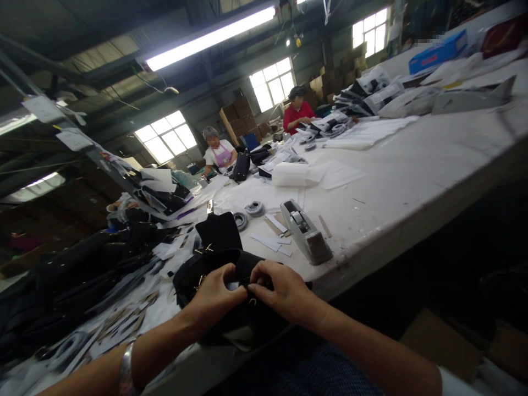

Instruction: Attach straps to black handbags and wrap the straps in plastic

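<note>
A black handbag [220,228] with gold hardware lies at the table's near edge, its flap raised toward the far side. My left hand [218,294] is closed on the bag's edge, thumb and fingers pinched around it. Close beside it, my right hand [280,289] pinches the same edge, fingertips nearly meeting the left thumb. A small pale piece shows between the left thumb and fingers, too small to name. The bag's lower part sinks into shadow below my hands.
A tape dispenser [307,234] stands to the right of the bag, near the table edge. Beyond the bag lie tape rolls [254,208] and paper strips [272,245]. Dark bags and material [82,275] crowd the left. Two people [223,154] work across the white table [412,181].
</note>
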A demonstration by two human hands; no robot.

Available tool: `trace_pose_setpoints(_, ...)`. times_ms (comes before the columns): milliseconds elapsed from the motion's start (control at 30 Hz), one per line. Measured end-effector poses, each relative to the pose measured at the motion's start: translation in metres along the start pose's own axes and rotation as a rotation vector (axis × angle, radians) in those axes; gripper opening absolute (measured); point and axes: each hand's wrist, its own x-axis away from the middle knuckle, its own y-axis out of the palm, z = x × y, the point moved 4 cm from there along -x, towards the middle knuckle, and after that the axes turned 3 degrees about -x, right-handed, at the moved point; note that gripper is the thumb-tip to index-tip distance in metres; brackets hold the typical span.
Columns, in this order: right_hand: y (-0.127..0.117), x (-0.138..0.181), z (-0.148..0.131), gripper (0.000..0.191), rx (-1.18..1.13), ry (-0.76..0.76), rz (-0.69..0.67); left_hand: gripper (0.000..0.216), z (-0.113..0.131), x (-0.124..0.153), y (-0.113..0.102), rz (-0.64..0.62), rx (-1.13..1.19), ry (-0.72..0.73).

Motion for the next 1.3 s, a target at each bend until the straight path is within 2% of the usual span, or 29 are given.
trace_pose_setpoints(233,-0.002,-0.004,0.007,0.01,-0.275,0.119,-0.153,0.019,0.006,0.005,-0.004,-0.206,0.138,0.017)
trace_pose_setpoints(333,-0.003,-0.003,0.002,0.009,-0.297,0.122,-0.172,0.022,0.006,0.006,-0.005,-0.233,0.148,0.037)
trace_pose_setpoints(500,-0.002,-0.001,-0.004,0.008,-0.183,0.145,-0.137,0.019,0.004,0.005,-0.001,-0.18,0.153,0.061)
trace_pose_setpoints(767,0.01,0.009,-0.006,0.011,-0.074,0.076,-0.089,0.015,0.002,0.012,0.004,-0.037,0.055,0.078)
trace_pose_setpoints(933,0.007,0.009,-0.003,0.01,-0.104,0.076,-0.01,0.02,0.001,0.007,0.004,-0.078,0.041,0.113)
trace_pose_setpoints(1033,-0.001,0.004,-0.006,0.008,-0.068,0.052,0.0,0.023,0.003,-0.003,-0.004,-0.139,-0.018,0.168)
trace_pose_setpoints(1133,-0.012,0.0,-0.015,0.005,0.088,-0.016,0.033,0.036,0.007,-0.009,-0.019,-0.206,-0.08,0.226)
trace_pose_setpoints(1200,-0.019,-0.001,-0.021,0.008,0.21,-0.062,0.052,0.05,0.007,-0.009,-0.032,-0.233,-0.074,0.21)
trace_pose_setpoints(1300,-0.024,-0.007,-0.029,0.014,0.326,-0.152,0.043,0.061,-0.001,-0.005,-0.052,-0.199,-0.025,0.123)
